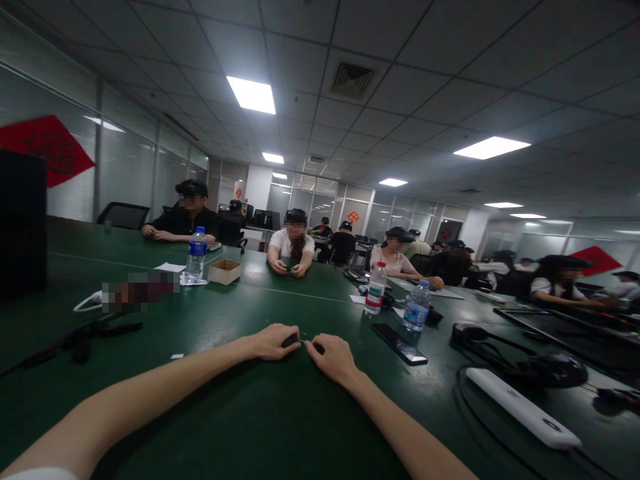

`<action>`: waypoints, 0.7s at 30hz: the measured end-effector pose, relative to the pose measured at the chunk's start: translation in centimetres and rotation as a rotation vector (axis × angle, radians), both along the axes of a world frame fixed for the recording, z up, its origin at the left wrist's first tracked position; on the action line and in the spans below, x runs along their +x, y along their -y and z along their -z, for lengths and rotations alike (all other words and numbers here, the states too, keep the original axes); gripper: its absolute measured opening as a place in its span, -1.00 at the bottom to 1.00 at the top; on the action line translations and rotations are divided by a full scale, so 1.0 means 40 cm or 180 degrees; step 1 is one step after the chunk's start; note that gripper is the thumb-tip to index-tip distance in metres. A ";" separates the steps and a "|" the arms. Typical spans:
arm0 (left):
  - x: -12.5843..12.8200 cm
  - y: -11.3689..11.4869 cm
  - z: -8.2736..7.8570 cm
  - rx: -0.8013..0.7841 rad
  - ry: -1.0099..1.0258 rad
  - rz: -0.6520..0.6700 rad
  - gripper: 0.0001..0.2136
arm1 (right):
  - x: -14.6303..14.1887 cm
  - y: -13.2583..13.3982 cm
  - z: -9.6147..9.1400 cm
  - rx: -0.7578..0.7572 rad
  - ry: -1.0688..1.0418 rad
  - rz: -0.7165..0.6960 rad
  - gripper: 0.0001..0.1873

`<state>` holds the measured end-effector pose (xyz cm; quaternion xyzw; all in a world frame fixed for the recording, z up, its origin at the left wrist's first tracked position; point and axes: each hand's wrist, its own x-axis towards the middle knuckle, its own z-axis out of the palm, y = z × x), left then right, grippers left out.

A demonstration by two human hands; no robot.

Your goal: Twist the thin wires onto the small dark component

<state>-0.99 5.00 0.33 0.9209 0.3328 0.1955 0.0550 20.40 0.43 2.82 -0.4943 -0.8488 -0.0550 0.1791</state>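
Note:
Just over the green table, my left hand (pixel 277 342) and my right hand (pixel 334 358) face each other, a small gap between their fingertips. In my left hand the fingers close round a small dark object (pixel 290 341); its kind does not show. My right hand is closed too, thumb toward the left, with a bit of another dark piece (pixel 319 347) showing at the fingers. A thin pale tip lies in the gap between the hands. Whether the two dark pieces are joined cannot be made out.
On the green table (pixel 240 427) a phone (pixel 400 343), two bottles (pixel 375 288) (pixel 417 307), a black headset (pixel 545 363) and a white power strip (pixel 523 407) lie to the right. A blue-capped bottle (pixel 197 257) and small box (pixel 225 272) stand left. Several people sit beyond.

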 end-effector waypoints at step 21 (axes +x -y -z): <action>0.003 0.012 0.002 -0.0272 0.0505 -0.0339 -0.66 | 0.000 -0.002 0.006 0.0125 -0.0063 0.0064 -0.53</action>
